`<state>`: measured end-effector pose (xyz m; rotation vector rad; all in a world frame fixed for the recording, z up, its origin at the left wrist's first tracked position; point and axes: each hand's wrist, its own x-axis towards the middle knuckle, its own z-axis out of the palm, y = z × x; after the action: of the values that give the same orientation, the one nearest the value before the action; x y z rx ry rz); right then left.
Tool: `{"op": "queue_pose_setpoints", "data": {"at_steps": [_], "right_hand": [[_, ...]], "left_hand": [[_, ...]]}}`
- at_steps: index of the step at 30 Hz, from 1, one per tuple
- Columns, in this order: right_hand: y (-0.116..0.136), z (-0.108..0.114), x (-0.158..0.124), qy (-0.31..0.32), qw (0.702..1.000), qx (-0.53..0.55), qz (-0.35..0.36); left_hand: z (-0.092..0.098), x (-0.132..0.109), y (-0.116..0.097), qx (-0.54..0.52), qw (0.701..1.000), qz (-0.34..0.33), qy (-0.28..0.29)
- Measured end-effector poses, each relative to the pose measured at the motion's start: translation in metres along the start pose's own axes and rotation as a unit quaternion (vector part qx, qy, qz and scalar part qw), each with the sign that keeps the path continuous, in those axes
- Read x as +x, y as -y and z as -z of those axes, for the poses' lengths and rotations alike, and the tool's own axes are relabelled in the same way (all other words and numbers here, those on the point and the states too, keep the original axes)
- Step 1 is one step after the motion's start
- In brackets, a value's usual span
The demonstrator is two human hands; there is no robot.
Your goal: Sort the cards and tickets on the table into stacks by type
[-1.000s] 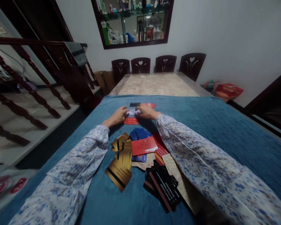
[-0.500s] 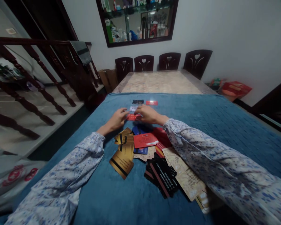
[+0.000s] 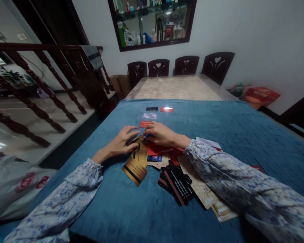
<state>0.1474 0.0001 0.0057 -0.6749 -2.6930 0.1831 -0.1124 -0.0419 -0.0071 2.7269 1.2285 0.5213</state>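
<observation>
Gold cards [image 3: 135, 172] fan out beneath and nearer than the left hand [image 3: 130, 137], whose fingers are parted, apparently gripping nothing. Black cards [image 3: 178, 185] and beige cards [image 3: 205, 195] lie nearer than the right hand [image 3: 147, 133]; its fingers curl over the heap, and I cannot tell whether they pinch a card. Beyond the hands, four cards lie singly: a near red card [image 3: 143, 124], a white card [image 3: 150, 116], a black card [image 3: 152, 109] and a far red card [image 3: 166, 109]. Judging by that, laying-out is early, with most cards left. Their print is too small to read; the plastic bag [image 3: 7, 192] left of the left hand shows red marks [image 3: 26, 181], no legible brand.
</observation>
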Motion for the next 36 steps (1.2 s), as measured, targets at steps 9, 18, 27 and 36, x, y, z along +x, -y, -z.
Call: {"op": "queue_pose_setpoints", "data": {"at_steps": [9, 18, 27, 36], "right_hand": [[0.012, -0.008, 0.002, 0.0, 1.0, 0.0, 0.022], [0.014, -0.01, 0.002, 0.01, 0.998, 0.016, 0.061], [0.051, -0.009, -0.006, 0.065, 0.99, -0.023, 0.121], [0.057, -0.017, -0.002, 0.049, 0.994, -0.064, 0.074]], "left_hand": [[0.008, -0.022, -0.011, -0.016, 0.994, 0.01, 0.106], [0.009, -0.016, 0.006, -0.001, 0.997, 0.034, 0.064], [0.004, -0.018, 0.019, -0.011, 0.999, 0.044, 0.028], [-0.001, -0.019, 0.016, -0.027, 0.999, 0.031, -0.033]]}}
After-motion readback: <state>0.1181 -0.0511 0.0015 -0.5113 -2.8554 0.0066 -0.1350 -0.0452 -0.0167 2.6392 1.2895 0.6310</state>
